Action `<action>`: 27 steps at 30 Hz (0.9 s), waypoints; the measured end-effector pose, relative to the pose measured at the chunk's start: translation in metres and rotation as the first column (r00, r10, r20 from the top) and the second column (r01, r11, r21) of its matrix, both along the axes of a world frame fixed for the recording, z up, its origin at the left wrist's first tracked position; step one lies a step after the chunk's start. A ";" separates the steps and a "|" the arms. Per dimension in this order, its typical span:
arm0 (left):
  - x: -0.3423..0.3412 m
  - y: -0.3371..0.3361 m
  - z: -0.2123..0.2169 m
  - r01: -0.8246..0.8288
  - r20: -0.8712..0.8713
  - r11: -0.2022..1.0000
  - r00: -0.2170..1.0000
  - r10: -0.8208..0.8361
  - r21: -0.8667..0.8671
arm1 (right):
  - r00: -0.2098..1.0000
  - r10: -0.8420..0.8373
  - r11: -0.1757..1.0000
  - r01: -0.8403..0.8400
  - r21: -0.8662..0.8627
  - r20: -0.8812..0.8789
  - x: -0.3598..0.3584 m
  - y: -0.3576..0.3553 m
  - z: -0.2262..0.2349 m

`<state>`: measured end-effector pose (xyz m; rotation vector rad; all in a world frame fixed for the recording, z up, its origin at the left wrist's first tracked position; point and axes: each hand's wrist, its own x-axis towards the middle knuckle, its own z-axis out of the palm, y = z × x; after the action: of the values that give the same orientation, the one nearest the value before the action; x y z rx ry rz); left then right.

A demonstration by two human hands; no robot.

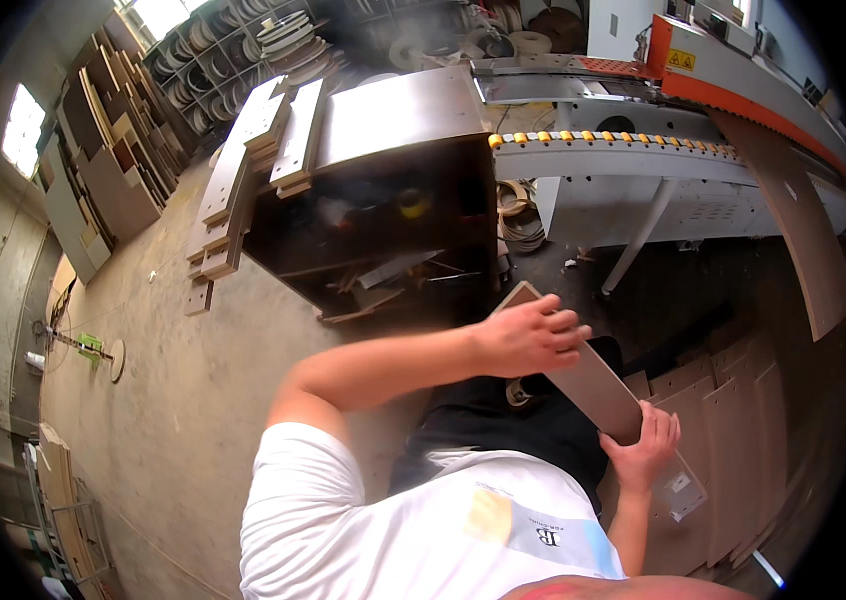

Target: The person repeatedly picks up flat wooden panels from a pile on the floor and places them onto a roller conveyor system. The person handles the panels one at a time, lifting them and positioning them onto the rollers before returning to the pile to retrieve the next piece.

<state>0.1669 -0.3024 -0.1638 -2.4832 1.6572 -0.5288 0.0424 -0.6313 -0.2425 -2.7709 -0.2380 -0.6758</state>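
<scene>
- Fingers of my left hand lie curled over the upper end of a narrow brown-grey panel, at 4 o'clock of centre; whether they press or merely rest, I cannot tell.
- Fingers and thumb of my right hand are clamped on the same panel lower down, at its edge.
- Probable hazards: the panel slants, so a loosened right grip could let it slide and chip against the upright panels, also toward 4 o'clock; a left hand dragged along the edge could be scraped.
- Surface: at 12 o'clock, a glossy-topped, open-fronted workbench; stacked board strips lie at its 10 o'clock end.
- Room: concrete floor at 8 o'clock; leaning sheets at 10; racked coils at 11; a yellow-wheeled roller rail between 1 and 2; an orange-and-white woodworking machine at 2.
</scene>
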 end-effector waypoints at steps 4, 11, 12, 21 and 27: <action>-0.016 0.063 0.034 0.005 -0.101 0.998 0.995 -0.011 -0.061 | 0.983 0.165 0.986 -0.165 -0.003 0.079 0.023 0.037 0.040; -0.074 0.170 0.074 -0.301 0.097 0.915 0.937 0.337 -0.269 | 0.883 0.335 0.938 -0.347 -0.025 0.330 0.064 0.088 0.083; -0.082 0.186 0.081 -0.377 0.087 0.883 0.906 0.415 -0.280 | 0.872 0.332 0.934 -0.357 0.003 0.360 0.068 0.092 0.083; -0.137 0.329 0.130 -0.788 0.018 0.377 0.422 0.906 -0.487 | 0.902 0.428 0.885 -0.432 0.173 0.064 0.072 0.089 -0.009; -0.129 0.421 0.135 -0.865 -0.215 -0.137 -0.034 0.976 -0.482 | 0.906 0.408 0.898 -0.375 0.231 -0.113 0.062 0.068 -0.072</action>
<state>0.0381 0.1188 -0.0283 -2.8412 -0.8645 -0.9382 0.1039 -0.5631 -0.3147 -2.4535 -0.6364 -0.3496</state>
